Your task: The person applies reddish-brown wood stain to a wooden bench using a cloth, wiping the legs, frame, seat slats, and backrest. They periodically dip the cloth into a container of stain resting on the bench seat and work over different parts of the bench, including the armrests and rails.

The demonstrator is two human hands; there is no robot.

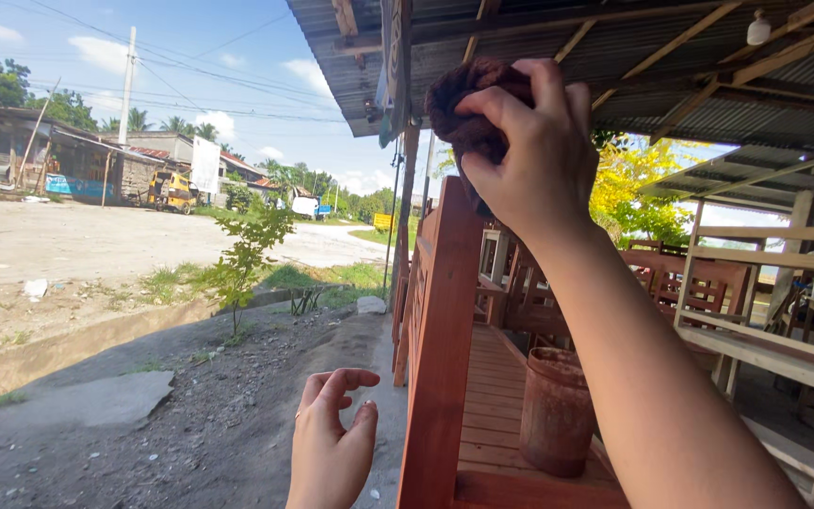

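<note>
Right forearm crosses the lower frame, nearest the lens; the right hand (529, 151) is raised and closed tight around a bunched dark brown rag (463, 104), pressed at the top of a reddish stained wooden post (445, 358) of a slatted bench; the left hand (330, 443) hangs low beside that post, fingers loosely curled, holding nothing and touching nothing. Progress, as judged: post and bench slats (492, 405) already carry an even red-brown colour, so staining here appears largely done; the rag sits at the upper end, which suggests wiping is at the top of the post; how much remains on hidden faces cannot be told. A stain-smeared container (556, 410) stands upright on the slats, just beside the forearm, close enough to be knocked. Further unfinished pale timber frames (765, 311) stand to the right under the metal roof; gravel ground (143, 415) and a small sapling (247, 254) lie left, well apart.
</note>
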